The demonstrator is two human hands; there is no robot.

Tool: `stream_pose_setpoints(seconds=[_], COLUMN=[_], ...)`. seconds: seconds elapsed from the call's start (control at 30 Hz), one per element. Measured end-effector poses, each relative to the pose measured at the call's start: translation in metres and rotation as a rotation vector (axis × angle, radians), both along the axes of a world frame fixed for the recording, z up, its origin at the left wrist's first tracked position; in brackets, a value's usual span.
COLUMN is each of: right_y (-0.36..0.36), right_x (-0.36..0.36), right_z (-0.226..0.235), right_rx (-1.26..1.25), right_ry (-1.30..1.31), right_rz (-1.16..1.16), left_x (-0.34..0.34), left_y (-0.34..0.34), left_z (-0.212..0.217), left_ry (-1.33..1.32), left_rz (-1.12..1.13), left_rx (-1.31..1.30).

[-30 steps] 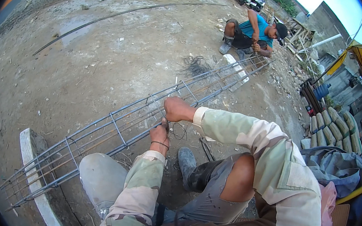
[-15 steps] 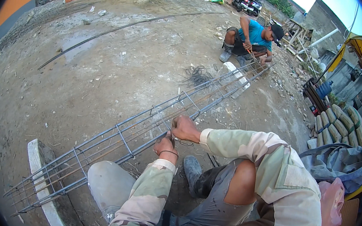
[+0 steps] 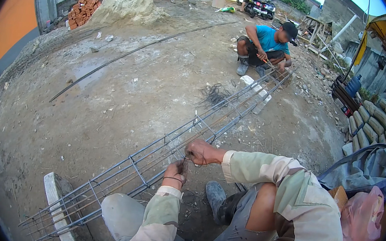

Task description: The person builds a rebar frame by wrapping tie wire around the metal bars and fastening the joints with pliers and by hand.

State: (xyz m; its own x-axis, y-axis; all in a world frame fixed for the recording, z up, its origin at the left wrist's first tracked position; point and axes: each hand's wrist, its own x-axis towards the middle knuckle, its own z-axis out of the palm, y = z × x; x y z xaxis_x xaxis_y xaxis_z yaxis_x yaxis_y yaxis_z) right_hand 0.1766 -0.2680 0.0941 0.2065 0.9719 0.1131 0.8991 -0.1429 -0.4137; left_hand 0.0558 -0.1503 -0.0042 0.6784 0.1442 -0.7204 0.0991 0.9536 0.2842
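A long rebar cage (image 3: 136, 169), made of straight bars with square stirrups, runs diagonally from the lower left to the upper right. My left hand (image 3: 175, 174) is closed at its near side, fingers pinched on thin dark tie wire (image 3: 196, 162). Just to the right and a little higher, my right hand (image 3: 203, 152) is also closed on the wire, loops of which hang below its fingers. Both hands are close together beside the nearest long bar. Whether the wire goes round a bar there is hidden by my fingers.
White blocks (image 3: 55, 191) support the cage near both ends. At its far end a co-worker (image 3: 271, 46) squats, holding an orange-handled tool. Beyond the cage lie tangled wire (image 3: 215, 94) and a long loose bar (image 3: 129, 58). Stacked sacks (image 3: 375, 123) and a pink bag (image 3: 361, 225) are on the right.
The view has shifted, so the scene sits further right and lower. My hands have come slightly apart and away from the bar, with wire loops now showing between them. The co-worker still squats there.
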Motion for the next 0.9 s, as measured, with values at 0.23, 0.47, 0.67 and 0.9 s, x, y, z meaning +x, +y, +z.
stream_pose_setpoints(seconds=[0.23,0.47,0.67,0.9], right_y=[-0.017,-0.013,-0.008,-0.002], right_x=[-0.014,-0.031,-0.035,-0.035], right_z=[-0.024,-0.03,0.004,0.011], right_rx=[0.182,0.156,-0.057,-0.124], right_ry=[0.131,-0.07,0.022,0.072], right_rz=[-0.135,-0.192,-0.21,-0.259], left_x=[0.004,-0.005,-0.004,-0.012], left_y=[0.004,-0.006,-0.01,-0.02], left_z=[-0.013,-0.002,0.004,-0.001], left_ry=[-0.111,-0.114,-0.059,-0.034], left_rz=[0.006,0.014,0.136,0.06], left_rx=[-0.119,0.119,0.046,0.424])
